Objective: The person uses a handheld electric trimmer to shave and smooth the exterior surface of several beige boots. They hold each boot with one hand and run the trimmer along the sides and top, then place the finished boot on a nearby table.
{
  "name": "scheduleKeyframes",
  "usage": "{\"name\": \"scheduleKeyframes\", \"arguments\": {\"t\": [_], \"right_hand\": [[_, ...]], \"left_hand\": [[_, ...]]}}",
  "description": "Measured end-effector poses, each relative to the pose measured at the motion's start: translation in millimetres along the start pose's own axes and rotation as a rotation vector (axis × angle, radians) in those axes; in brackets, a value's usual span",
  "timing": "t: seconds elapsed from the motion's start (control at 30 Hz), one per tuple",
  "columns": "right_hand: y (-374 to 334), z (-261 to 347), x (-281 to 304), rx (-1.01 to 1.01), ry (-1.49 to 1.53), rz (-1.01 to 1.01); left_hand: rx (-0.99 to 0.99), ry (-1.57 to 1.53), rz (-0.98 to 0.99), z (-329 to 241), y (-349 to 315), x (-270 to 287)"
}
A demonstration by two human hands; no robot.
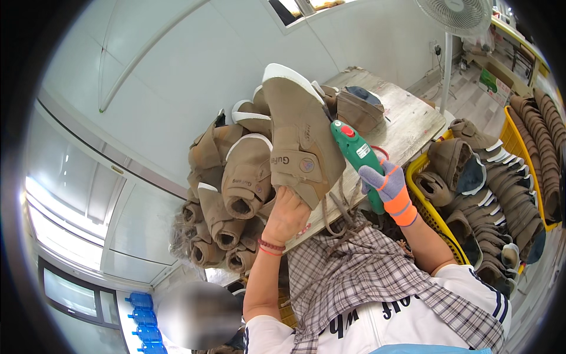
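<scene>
A brown shoe upper [298, 112] with a strap and a white edge at its far end stands raised over the worktable. My left hand [287, 215] is bare and closed on its near end, with the fingertips partly hidden at the opening. Beside it, my right hand [386, 186] wears a grey and orange glove and is wrapped round a green handheld power tool [356, 147] with a red button. The tool's far end is next to the upper's right side; I cannot tell whether they touch. Close by on the left lies another brown upper [247, 171].
More brown uppers [209, 221] are heaped left on the wooden worktable [407, 112]. At the right, a yellow basket [433, 221] and another yellow basket [512, 130] hold many uppers. A white fan [457, 15] stands behind. Blue plastic containers [144, 318] are stacked lower left.
</scene>
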State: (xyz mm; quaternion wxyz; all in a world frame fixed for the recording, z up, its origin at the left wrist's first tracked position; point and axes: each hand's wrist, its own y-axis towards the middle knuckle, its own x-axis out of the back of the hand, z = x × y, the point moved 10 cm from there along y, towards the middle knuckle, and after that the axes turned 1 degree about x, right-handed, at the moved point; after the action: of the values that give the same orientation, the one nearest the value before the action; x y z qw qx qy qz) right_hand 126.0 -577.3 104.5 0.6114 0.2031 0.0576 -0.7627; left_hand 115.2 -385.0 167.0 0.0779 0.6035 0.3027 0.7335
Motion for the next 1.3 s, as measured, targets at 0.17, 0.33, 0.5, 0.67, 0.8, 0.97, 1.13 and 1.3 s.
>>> {"name": "scheduleKeyframes", "arguments": {"t": [0.17,0.33,0.5,0.67,0.8,0.97,1.13,1.3], "right_hand": [[8,-1,12,-0.001,0.040,-0.031],[16,7,40,0.067,-0.014,-0.142],[19,9,81,0.107,-0.048,-0.268],[18,11,106,0.135,-0.091,-0.321],[20,2,124,0.112,-0.087,-0.351],[21,-5,150,0.092,-0.080,-0.429],[25,-10,151,0.066,-0.048,-0.454],[22,-12,154,0.066,-0.100,-0.448]], "left_hand": [[-0.039,-0.027,0.047,-10,-5,-8],[-0.015,-0.015,0.002,6,10,5],[0.188,0.077,-0.239,128,61,51],[0.453,0.287,-0.461,241,94,79],[0.486,0.516,0.087,273,97,-25],[0.641,0.271,-0.216,241,86,-104],[1.422,-1.054,-0.384,201,26,-301],[1.526,-1.351,-0.639,178,63,-309]]}}
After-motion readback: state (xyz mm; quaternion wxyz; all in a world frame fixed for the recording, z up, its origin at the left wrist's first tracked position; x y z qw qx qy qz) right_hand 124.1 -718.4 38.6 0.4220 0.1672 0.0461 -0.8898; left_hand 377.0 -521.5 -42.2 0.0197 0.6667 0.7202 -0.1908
